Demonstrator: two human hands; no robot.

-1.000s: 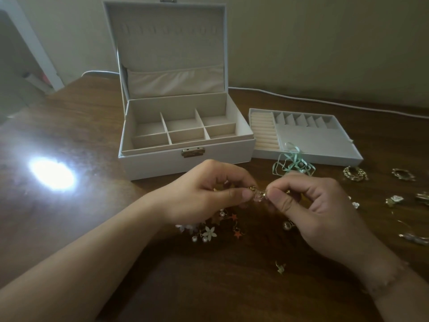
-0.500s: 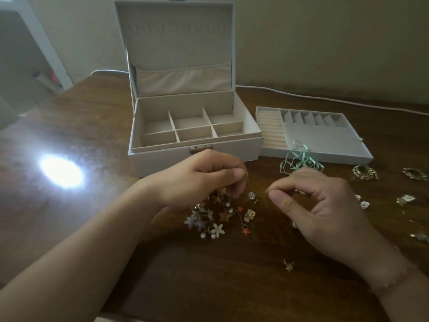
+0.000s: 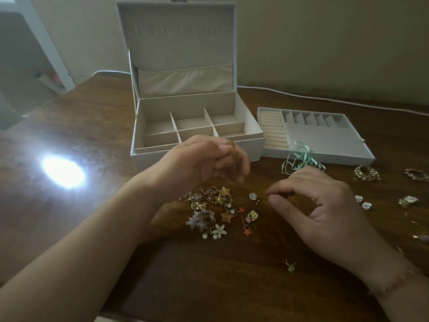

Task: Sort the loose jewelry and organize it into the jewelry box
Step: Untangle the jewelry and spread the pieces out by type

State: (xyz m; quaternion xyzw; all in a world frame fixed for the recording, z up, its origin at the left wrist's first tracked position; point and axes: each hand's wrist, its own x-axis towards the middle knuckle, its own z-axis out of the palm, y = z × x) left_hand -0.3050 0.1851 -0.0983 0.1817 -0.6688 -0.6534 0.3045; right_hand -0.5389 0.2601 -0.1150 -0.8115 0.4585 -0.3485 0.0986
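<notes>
A heap of loose jewelry (image 3: 216, 212), made of flower charms, gold and orange stars and pearl drops, lies on the dark wooden tabletop (image 3: 220, 282) in front of the jewelry box (image 3: 192, 126); a round sparkly stud (image 3: 253, 196) sits just to its right, with a small gold piece (image 3: 253, 215) below that; the left hand (image 3: 204, 162) hangs above the heap with its fingers curled, blurred, and whether it grips anything I cannot tell, though a glint of gold shows at a fingertip; the right hand (image 3: 320, 210) rests beside the heap, thumb and forefinger brought close together, and whether they pinch something I cannot tell; the box stands open, lid upright, its six lower compartments holding nothing that shows; the removable tray (image 3: 325, 138) lies just to the right of the box, ring rolls at its left end; a tangle of mint ribbon (image 3: 299, 160) lies against the tray's front edge; further right are gold brooch-like pieces (image 3: 366, 173) and small white rose studs (image 3: 362, 202); a lone small earring (image 3: 290, 266) sits nearer the viewer; a white cable (image 3: 325, 98) runs along the wall.
</notes>
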